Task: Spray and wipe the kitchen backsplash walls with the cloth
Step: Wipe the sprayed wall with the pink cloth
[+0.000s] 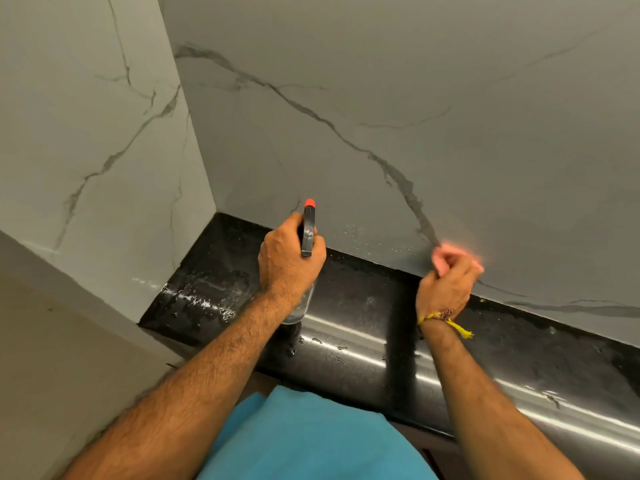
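Pink cloth (450, 252), blurred, bunched against the marble backsplash (381, 98) just above the black counter (346, 306), gripped in the curled right hand (446, 285). To its left, spray bottle (307, 233), orange nozzle toward the wall, clasped by the left hand (287, 261). Droplets (367, 237) between them. Yellow thread (450, 322) round right wrist.

In front of me a black stone counter (346, 299) runs into a corner, wet in patches and streaked with a bright band of reflected light. A plain beige wall (52, 341) stands to my left.
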